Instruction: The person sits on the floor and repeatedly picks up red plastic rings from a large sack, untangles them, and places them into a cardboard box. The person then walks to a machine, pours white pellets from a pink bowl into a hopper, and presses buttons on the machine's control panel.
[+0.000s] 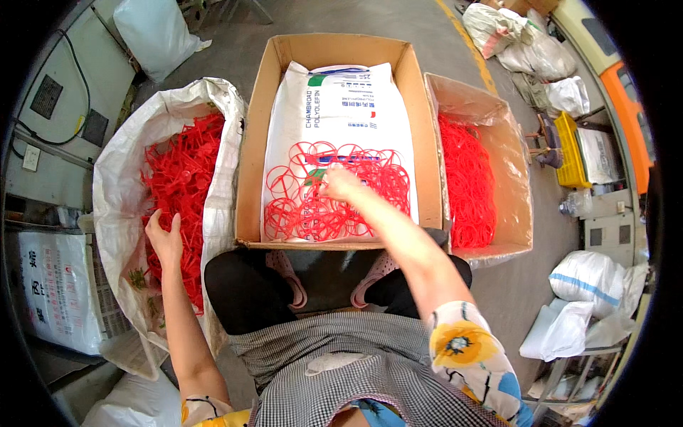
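My left hand is over the woven sack on the left, its fingers spread and nothing visible between them. Tangled red plastic sprue-like pieces fill that sack. In the middle, my right hand is among thin red plastic rings, several with crossbars. Its fingers are bent together, and whether they pinch a ring is hidden. The rings lie on a printed white resin bag inside an open cardboard box. Many red rings also fill the plastic-lined carton on the right.
Full white sacks stand at the upper left, upper right and lower right. A yellow crate is by the right-hand machinery. Grey cabinets line the left side. My knees are close to the box's near edge.
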`<state>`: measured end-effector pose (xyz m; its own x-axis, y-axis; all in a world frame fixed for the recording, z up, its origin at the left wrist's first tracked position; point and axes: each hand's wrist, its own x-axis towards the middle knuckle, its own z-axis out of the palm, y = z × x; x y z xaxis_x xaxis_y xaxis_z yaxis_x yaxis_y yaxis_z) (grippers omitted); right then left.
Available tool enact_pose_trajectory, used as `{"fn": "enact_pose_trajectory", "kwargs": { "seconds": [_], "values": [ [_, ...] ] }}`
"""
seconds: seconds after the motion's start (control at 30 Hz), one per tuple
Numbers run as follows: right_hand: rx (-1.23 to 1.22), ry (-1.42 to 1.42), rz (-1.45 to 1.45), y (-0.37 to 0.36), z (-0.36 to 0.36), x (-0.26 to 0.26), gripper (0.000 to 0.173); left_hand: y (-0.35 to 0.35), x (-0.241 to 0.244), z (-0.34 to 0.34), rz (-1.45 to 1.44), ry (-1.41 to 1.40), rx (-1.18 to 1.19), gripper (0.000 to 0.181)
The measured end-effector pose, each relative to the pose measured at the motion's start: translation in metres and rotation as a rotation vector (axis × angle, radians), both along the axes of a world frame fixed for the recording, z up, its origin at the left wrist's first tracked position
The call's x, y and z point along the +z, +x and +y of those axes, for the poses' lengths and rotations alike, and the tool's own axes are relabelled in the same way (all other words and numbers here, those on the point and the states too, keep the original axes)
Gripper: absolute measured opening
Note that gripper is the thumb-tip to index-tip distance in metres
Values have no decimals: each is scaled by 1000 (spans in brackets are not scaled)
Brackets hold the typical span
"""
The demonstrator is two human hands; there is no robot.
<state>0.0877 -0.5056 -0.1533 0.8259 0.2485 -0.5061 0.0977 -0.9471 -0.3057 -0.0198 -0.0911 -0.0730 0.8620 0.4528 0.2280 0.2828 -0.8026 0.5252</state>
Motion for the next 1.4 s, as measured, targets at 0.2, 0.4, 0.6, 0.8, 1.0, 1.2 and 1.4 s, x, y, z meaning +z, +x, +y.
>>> {"fn": "enact_pose_trajectory", "kwargs": {
  "seconds": [0.2,0.4,0.6,0.8,1.0,1.2,1.4],
  "values": [
    [-89,-119,-219,-5,38,-64,54,-4,31,-32,0,-47,-160,33],
    [-496,652,-17,7,-5,-16,38,15,62,-82,-160,-150,-301,25],
    [-416,958,-36,-17,-14,109,20,13,113,-210,-220,-284,-676,24],
    [-343,1258,11,-55,-21,168,24,11,123,-269,-314,-43,-750,20],
    [-335,1207,-154,-80,-31,190,21,6,114,-284,-330,-13,-743,15],
    [-198,688,-819,-92,-30,174,15,-17,139,-298,-54,-118,-783,13],
    [-45,182,-838,-106,-48,189,17,-14,174,-267,294,-437,-1303,19]
  ]
}}
